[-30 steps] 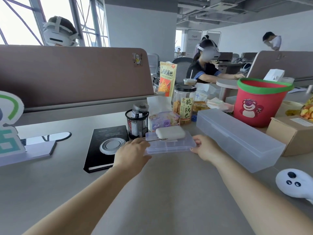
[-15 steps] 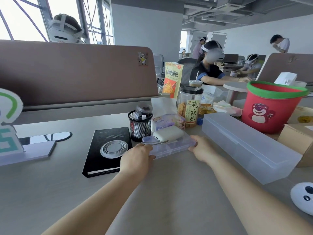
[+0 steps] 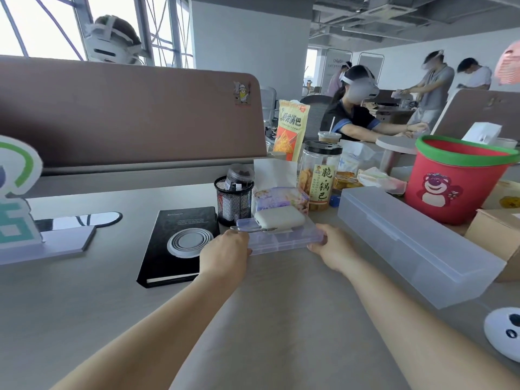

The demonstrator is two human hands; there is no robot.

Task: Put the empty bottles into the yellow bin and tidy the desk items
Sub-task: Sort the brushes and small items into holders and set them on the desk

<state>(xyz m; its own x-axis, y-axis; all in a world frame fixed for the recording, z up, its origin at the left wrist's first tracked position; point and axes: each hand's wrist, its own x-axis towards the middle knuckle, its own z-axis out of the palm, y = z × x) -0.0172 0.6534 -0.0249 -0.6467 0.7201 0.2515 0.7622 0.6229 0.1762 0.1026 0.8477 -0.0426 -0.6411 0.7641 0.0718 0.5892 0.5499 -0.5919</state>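
A small clear compartment box (image 3: 284, 241) lies on the grey desk (image 3: 281, 319), with a white power bank (image 3: 280, 218) resting on its lid. My left hand (image 3: 225, 253) grips the box's left end and my right hand (image 3: 330, 246) grips its right end. The box sits just in front of a purple tissue pack (image 3: 281, 197) and next to a black mesh pen holder (image 3: 234, 202).
A black notebook (image 3: 180, 243) with a grey collapsible cup on it lies to the left. A long clear plastic case (image 3: 416, 249), a red bucket with a green rim (image 3: 455, 178), a snack jar (image 3: 319, 175), a cardboard box (image 3: 495, 235) and a white controller (image 3: 503, 333) stand to the right. A desk divider (image 3: 126, 116) runs behind.
Both hands keep hold of the clear box, which has slid slightly towards the pen holder and tissue pack. The view has swung a little to the right.
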